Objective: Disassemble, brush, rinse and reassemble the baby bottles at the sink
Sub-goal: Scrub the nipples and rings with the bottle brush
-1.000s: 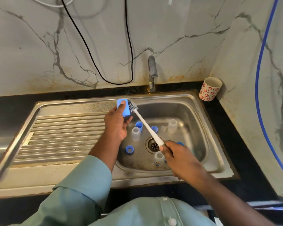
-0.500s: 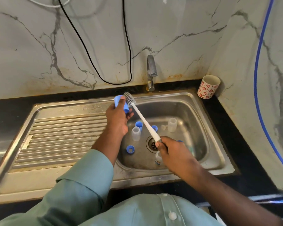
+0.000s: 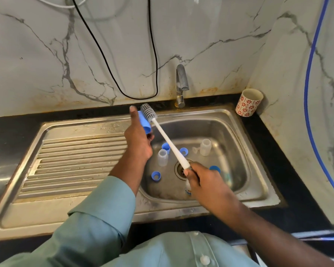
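We see white marble walls [image 3: 210,26] veined in grey, rust-stained along the bottom edge, meeting in a corner at the far right. A black cable [image 3: 112,74] loops down the far wall; a blue hose [image 3: 308,105] runs down the right one. Beneath them a black worktop [image 3: 14,122] frames everything, and a red-flowered cup [image 3: 248,105] stands in its far right corner. The light is soft and even.
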`<state>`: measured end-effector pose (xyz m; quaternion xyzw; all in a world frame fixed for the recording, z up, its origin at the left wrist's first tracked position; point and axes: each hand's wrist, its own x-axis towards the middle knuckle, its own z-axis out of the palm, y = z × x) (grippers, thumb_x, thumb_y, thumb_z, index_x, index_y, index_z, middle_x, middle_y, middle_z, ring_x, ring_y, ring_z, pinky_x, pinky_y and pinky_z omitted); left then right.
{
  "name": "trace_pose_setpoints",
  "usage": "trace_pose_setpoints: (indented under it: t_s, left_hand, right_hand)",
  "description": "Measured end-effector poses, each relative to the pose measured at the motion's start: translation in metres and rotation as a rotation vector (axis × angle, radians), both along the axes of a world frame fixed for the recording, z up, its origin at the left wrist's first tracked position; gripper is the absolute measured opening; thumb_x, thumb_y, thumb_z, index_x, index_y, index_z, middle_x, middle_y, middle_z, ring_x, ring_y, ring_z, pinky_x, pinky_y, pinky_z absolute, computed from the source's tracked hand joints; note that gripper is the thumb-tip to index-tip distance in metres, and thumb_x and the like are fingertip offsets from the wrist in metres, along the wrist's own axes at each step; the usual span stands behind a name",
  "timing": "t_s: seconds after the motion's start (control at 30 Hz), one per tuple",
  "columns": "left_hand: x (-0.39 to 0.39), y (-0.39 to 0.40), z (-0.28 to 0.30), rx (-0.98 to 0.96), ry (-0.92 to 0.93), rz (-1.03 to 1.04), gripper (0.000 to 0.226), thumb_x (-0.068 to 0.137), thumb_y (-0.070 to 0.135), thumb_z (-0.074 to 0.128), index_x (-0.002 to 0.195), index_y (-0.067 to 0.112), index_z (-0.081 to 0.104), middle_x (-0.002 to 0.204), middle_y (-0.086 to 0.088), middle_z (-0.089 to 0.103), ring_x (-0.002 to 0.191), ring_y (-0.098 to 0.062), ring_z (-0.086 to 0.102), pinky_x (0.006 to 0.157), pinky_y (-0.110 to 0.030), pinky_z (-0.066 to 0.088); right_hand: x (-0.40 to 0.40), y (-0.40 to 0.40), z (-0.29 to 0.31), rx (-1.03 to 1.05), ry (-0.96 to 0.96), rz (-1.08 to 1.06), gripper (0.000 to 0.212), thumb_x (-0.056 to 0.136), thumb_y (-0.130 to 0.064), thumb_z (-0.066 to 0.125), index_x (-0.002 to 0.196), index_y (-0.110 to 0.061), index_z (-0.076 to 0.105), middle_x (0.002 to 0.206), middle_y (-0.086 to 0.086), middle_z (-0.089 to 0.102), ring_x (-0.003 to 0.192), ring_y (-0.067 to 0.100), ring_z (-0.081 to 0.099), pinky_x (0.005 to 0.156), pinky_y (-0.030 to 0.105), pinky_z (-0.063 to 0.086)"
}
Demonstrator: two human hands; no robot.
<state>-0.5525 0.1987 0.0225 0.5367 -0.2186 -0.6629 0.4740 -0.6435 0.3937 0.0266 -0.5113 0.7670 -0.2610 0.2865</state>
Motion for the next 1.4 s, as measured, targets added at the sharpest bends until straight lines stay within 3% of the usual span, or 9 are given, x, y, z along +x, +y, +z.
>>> trace_pose_setpoints:
  t_s: [0.23,0.4,0.6,0.73,0.9,1.03,1.13,1.27,1.4]
  left_hand:
    - [0.019,-0.013,0.007,-0.09,0.187,0.165,0.056,0.081,0.027,0.08,0.126,0.006,0.054,0.113,-0.013,0.067,0.091,-0.023,0.071,0.063,-0.03,0.058]
    - [0.003,0.004,0.001,0.008,0.223,0.025,0.022,0.094,0.033,0.065,0.105,0.015,0.058,0.103,-0.011,0.065,0.087,-0.021,0.066,0.076,-0.033,0.059]
    - [0.016,-0.008,-0.009,0.02,0.197,0.09,0.035,0.096,0.043,0.061,0.117,0.015,0.059,0.097,-0.005,0.066,0.079,-0.016,0.064,0.061,-0.027,0.053]
    - [0.018,-0.008,-0.008,-0.002,0.221,0.147,0.058,0.084,0.05,0.07,0.125,0.012,0.055,0.111,-0.009,0.067,0.096,-0.022,0.068,0.072,-0.033,0.059]
    - [0.015,0.002,-0.007,-0.004,0.297,0.048,0.038,0.084,0.028,0.077,0.113,0.01,0.059,0.111,-0.013,0.065,0.093,-0.023,0.069,0.069,-0.031,0.06]
    - [0.013,0.003,-0.003,0.062,0.425,0.084,0.041,0.086,0.04,0.073,0.109,0.01,0.057,0.104,-0.014,0.064,0.086,-0.022,0.068,0.064,-0.028,0.059]
    - [0.026,-0.005,-0.005,0.048,0.279,0.028,0.047,0.085,0.052,0.07,0.107,0.012,0.059,0.098,-0.012,0.067,0.084,-0.021,0.067,0.066,-0.03,0.056]
    - [0.041,-0.003,-0.002,-0.034,0.119,-0.343,0.033,0.087,0.045,0.067,0.093,0.014,0.064,0.073,-0.006,0.063,0.057,-0.014,0.055,0.051,-0.022,0.042]
    - [0.061,-0.018,0.012,-0.108,0.036,-0.405,0.021,0.09,0.033,0.067,0.091,0.012,0.068,0.073,-0.008,0.065,0.055,-0.015,0.054,0.046,-0.022,0.04]
  right_hand:
    - [0.002,0.011,0.004,0.025,-0.032,0.052,0.024,0.1,-0.036,0.044,0.092,-0.018,0.057,0.068,0.005,0.057,0.054,0.016,0.05,0.054,0.036,0.047]
    - [0.007,-0.02,0.004,-0.017,-0.1,-0.046,0.026,0.101,-0.036,0.043,0.09,-0.017,0.057,0.066,-0.002,0.051,0.049,0.009,0.044,0.05,0.032,0.042]
    - [0.019,-0.008,-0.007,0.008,-0.241,-0.036,0.028,0.1,-0.034,0.046,0.079,-0.016,0.053,0.052,-0.007,0.043,0.043,0.005,0.037,0.049,0.029,0.039]
    - [0.016,-0.006,-0.003,0.051,-0.26,-0.033,0.029,0.101,-0.036,0.044,0.08,-0.018,0.053,0.057,-0.004,0.044,0.043,0.006,0.038,0.047,0.027,0.038]
    - [0.01,-0.002,0.002,0.086,-0.344,-0.111,0.027,0.101,-0.036,0.044,0.088,-0.016,0.056,0.063,0.003,0.049,0.041,0.014,0.043,0.04,0.026,0.039]
    - [0.01,0.002,0.006,0.094,-0.356,-0.091,0.026,0.101,-0.037,0.044,0.09,-0.018,0.057,0.063,0.003,0.05,0.041,0.016,0.045,0.04,0.026,0.04]
    - [0.008,0.023,0.008,0.153,-0.388,-0.046,0.026,0.101,-0.035,0.045,0.093,-0.015,0.058,0.064,0.004,0.05,0.042,0.017,0.045,0.041,0.029,0.041]
    - [-0.015,0.008,0.018,0.099,-0.355,-0.089,0.025,0.101,-0.031,0.046,0.092,-0.012,0.06,0.063,0.004,0.048,0.041,0.016,0.04,0.04,0.028,0.036]
    - [-0.028,0.012,0.029,0.114,-0.272,0.008,0.024,0.099,-0.03,0.049,0.089,-0.013,0.062,0.056,-0.002,0.048,0.043,0.016,0.041,0.043,0.031,0.038]
